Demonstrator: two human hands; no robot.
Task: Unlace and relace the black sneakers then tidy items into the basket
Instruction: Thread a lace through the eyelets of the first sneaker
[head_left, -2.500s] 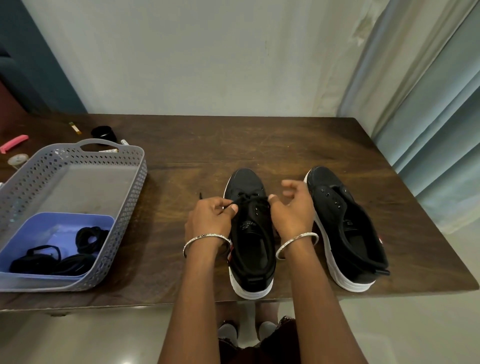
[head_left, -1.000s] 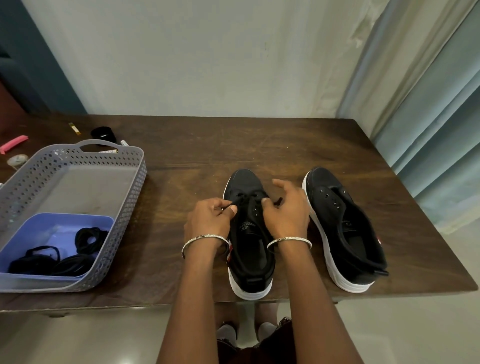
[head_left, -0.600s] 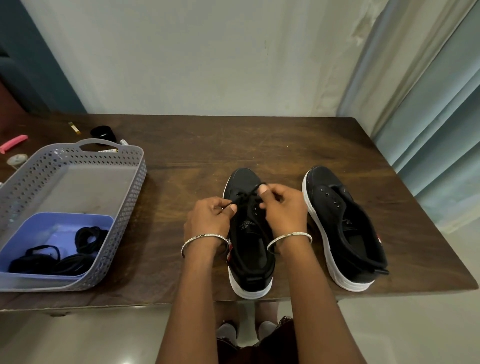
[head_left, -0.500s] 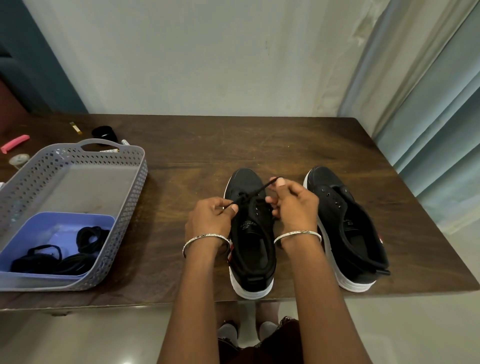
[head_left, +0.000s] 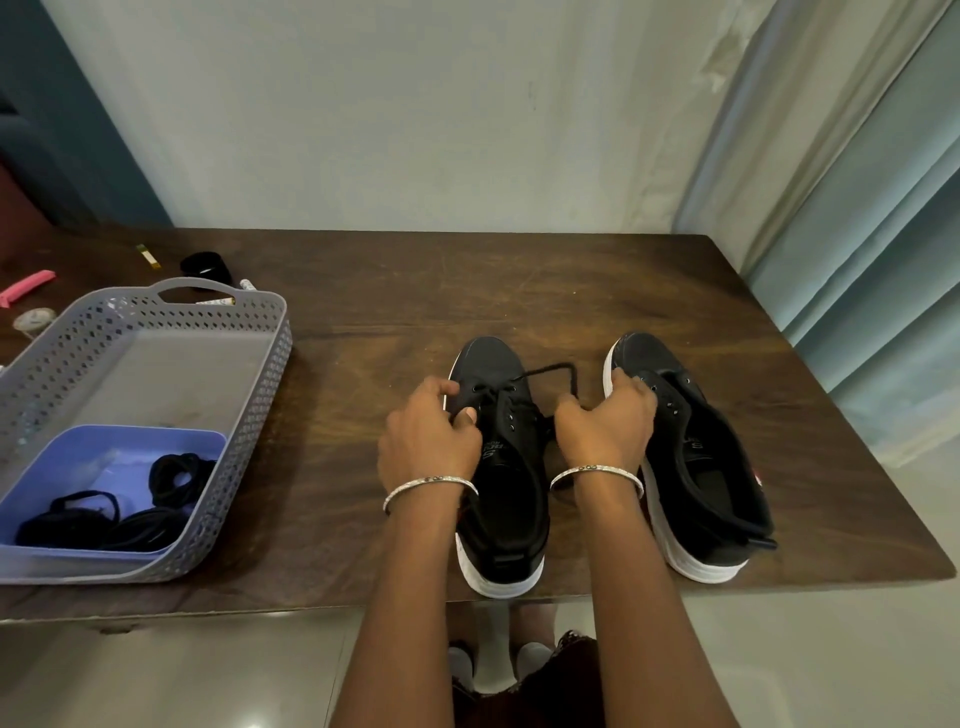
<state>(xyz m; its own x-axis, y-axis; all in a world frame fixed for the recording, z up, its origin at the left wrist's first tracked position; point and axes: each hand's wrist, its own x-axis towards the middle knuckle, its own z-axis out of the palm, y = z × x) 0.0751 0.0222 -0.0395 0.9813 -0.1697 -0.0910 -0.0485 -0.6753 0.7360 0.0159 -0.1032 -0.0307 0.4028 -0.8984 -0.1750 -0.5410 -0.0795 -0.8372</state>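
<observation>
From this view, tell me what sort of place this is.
Probably a room in a home: a wooden table against a plain wall, pale blue curtains at the right, and a grey plastic basket on it.

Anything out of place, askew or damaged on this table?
Nothing damaged or spilled. The sneaker on the right has bare eyelets while the other sneaker is part-laced, its lace looping sideways. Small items, such as a pink object, lie outside the basket.
</observation>
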